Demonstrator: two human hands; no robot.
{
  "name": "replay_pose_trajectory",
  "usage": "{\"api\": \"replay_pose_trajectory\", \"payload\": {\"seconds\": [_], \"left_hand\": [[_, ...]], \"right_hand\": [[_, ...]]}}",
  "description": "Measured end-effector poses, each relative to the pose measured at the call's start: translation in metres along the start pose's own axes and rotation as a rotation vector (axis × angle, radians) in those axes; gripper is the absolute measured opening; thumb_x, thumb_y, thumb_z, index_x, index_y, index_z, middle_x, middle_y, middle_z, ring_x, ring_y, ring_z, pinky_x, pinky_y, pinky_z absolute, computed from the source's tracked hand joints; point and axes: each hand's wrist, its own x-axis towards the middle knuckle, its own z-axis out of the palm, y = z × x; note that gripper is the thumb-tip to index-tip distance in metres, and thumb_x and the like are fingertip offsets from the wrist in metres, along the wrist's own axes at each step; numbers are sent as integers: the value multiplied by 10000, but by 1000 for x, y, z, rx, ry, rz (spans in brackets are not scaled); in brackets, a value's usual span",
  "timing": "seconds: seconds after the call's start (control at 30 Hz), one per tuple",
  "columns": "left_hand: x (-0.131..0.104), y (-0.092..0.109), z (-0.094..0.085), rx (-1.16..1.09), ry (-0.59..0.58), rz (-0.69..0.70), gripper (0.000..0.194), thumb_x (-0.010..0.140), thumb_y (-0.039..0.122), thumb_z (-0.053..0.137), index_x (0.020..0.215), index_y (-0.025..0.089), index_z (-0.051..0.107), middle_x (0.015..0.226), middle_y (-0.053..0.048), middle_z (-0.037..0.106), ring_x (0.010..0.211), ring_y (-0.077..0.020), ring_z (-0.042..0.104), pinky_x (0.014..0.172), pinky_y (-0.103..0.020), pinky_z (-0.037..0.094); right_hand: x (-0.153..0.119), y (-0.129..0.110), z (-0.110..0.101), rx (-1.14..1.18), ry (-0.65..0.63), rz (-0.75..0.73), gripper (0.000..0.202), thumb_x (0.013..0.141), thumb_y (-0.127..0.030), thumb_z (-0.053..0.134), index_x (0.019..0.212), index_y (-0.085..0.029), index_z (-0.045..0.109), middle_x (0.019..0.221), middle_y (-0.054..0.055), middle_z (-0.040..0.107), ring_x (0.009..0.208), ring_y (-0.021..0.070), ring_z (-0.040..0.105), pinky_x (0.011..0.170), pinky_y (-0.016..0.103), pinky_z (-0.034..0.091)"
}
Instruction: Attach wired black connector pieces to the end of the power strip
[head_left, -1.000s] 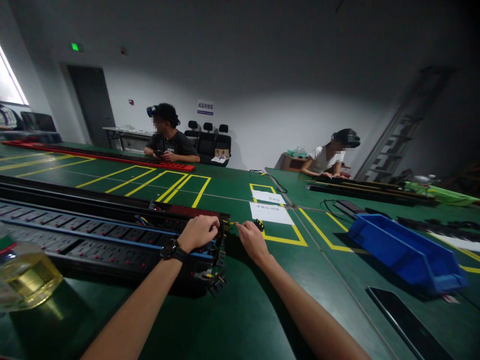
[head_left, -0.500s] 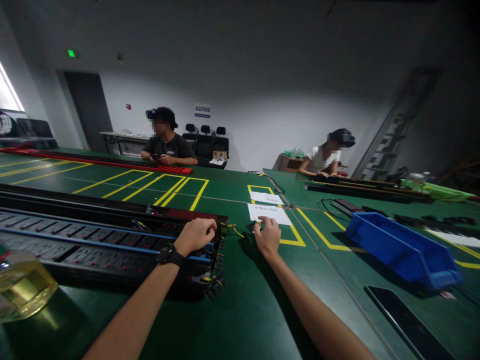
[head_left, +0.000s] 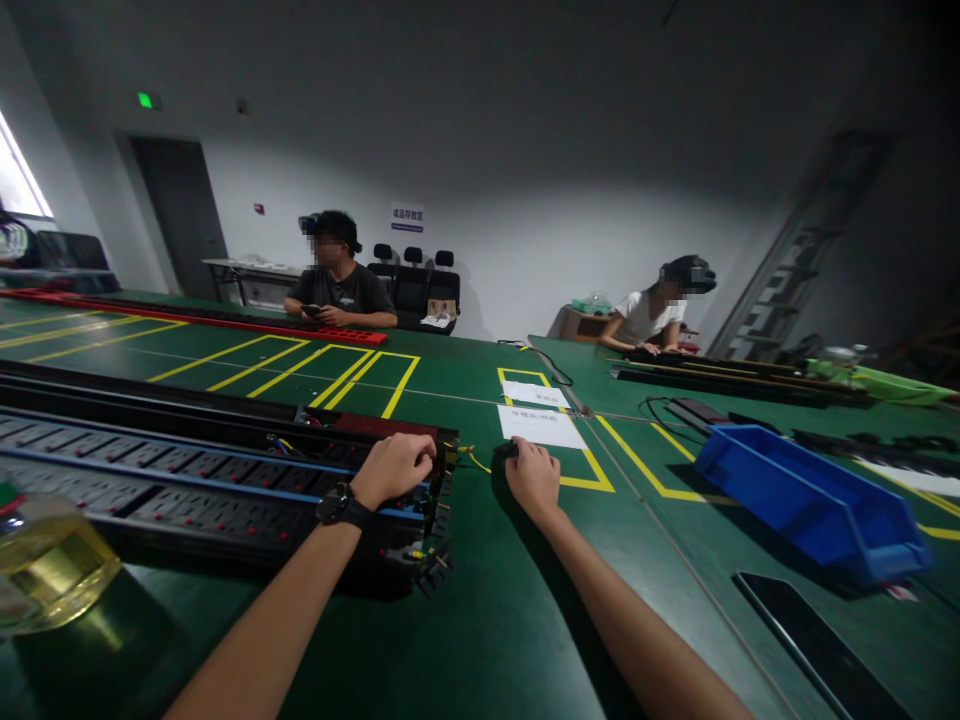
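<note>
Long black power strips point(head_left: 217, 465) with red-dotted sockets lie side by side at the left. My left hand point(head_left: 395, 470), above a dark watch, rests with curled fingers on their right end; what it grips, if anything, is hidden. A yellow wire point(head_left: 476, 460) runs from that end toward my right hand point(head_left: 534, 478). My right hand is closed on a small black part point(head_left: 505, 450) at the wire's far end, just in front of a white paper sheet point(head_left: 544, 427).
A blue bin point(head_left: 810, 500) and a phone point(head_left: 817, 640) are on the right. A bottle of yellow liquid point(head_left: 56, 570) stands at the left. Two people point(head_left: 341, 285) point(head_left: 652, 315) sit across the green table point(head_left: 480, 620). More dark strips point(head_left: 735, 380) lie at the right back.
The fingers of my right hand have closed round the small black part, which they were reaching over before. My left hand has stayed on the strips' end.
</note>
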Motion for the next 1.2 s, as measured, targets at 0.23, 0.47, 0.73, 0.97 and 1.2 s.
{"api": "replay_pose_trajectory", "payload": {"seconds": [0.23,0.47,0.73,0.97,1.2], "left_hand": [[0,-2,3,8,-6,-2,215,897,239,529,973,263,728,966,-31,786,885,-218,735,757,-281,519],[0,-2,3,3,-2,-3,209,891,239,537,968,259,730,967,-33,787,883,-214,736,759,-275,518],[1,1,2,22,-17,2,215,889,234,514,950,261,719,959,-26,785,890,-221,734,746,-279,508],[1,-1,2,30,-13,7,216,887,231,510,953,263,714,961,-26,782,894,-225,734,746,-282,501],[1,-1,2,28,-12,-1,204,889,231,526,948,260,719,955,-25,785,884,-219,736,742,-275,498]], "right_hand": [[2,3,-4,-31,-127,57,573,932,-247,536,1498,-177,484,1052,172,756,1038,323,659,912,431,402],[9,1,7,275,-124,1,439,926,-204,544,1353,-248,637,974,66,778,922,247,708,788,322,486],[10,-19,14,408,-192,30,376,918,-232,587,1279,-218,691,987,60,800,935,248,743,808,322,533],[10,-25,16,514,-248,-22,368,899,-232,592,1253,-227,691,961,35,807,891,237,753,785,304,533],[9,-26,16,602,-230,-31,342,864,-247,571,1173,-215,713,910,32,803,825,230,746,722,287,513]]}}
